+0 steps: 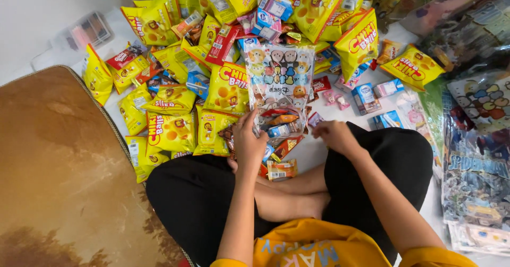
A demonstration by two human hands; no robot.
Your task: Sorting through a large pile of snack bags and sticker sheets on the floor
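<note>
Head view, looking down on a person sitting cross-legged on the floor: the left hand is closed on the near left edge of a clear cartoon-printed goodie bag, thumb and fingers pinching the plastic, while the right hand rests at the bag's near right corner with its fingers curled; whether it truly pinches the plastic or only touches it I cannot tell. The bag lies just in front of the knees, its near end by the hands, its long axis running near to far and leaning slightly right, and its far end lying over the snack heap. Which end is the mouth does not show. Its near half already holds several small wrapped snacks, bunched by the hands, and the far half looks flat and unfilled, so I judge the filling partly done. A small orange packet lies loose between the knees. Much remains outside: a wide heap of yellow puffed-snack packets spreads left and far, with small blue-and-white cartons among them. To the right lies a stack of printed flat bags, seemingly waiting. A brown rug covers the floor at left.
</note>
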